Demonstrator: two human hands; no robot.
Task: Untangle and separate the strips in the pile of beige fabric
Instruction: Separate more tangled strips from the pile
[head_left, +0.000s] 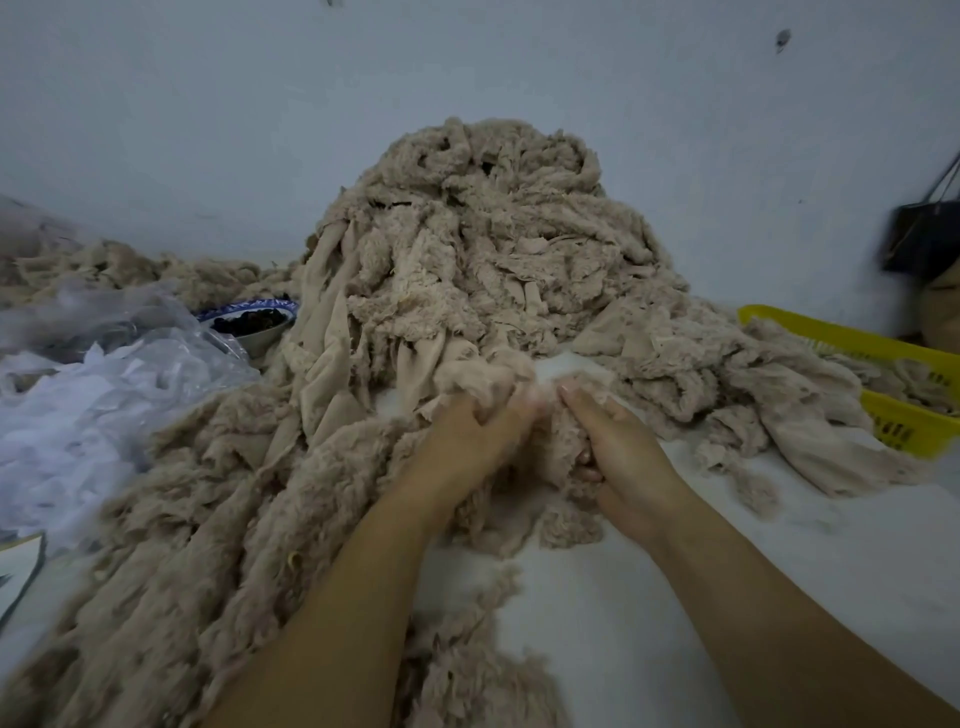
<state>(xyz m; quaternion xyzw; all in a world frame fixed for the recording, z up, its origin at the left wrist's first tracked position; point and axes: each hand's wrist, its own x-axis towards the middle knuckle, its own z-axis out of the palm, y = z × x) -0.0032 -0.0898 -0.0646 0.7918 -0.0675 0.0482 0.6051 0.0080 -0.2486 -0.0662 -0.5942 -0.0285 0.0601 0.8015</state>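
A tall pile of beige fuzzy fabric strips (483, 234) rises against the wall at the centre. Long strips (208, 519) trail from it down the left side of the white surface toward me. My left hand (467, 436) grips a bunch of beige fabric (483, 374) at the foot of the pile, fingers curled into it. Close beside it, my right hand (613, 447) grips a fuzzy strip (563, 441), fingers curled round it. The strip's lower end bunches below my hands.
Clear plastic bags (104, 374) lie at the left, with a blue-rimmed bowl (260, 322) of dark bits behind them. A yellow basket (893, 384) holding more beige fabric stands at the right. A dark bag (924, 234) hangs on the wall. White surface (675, 597) shows at lower right.
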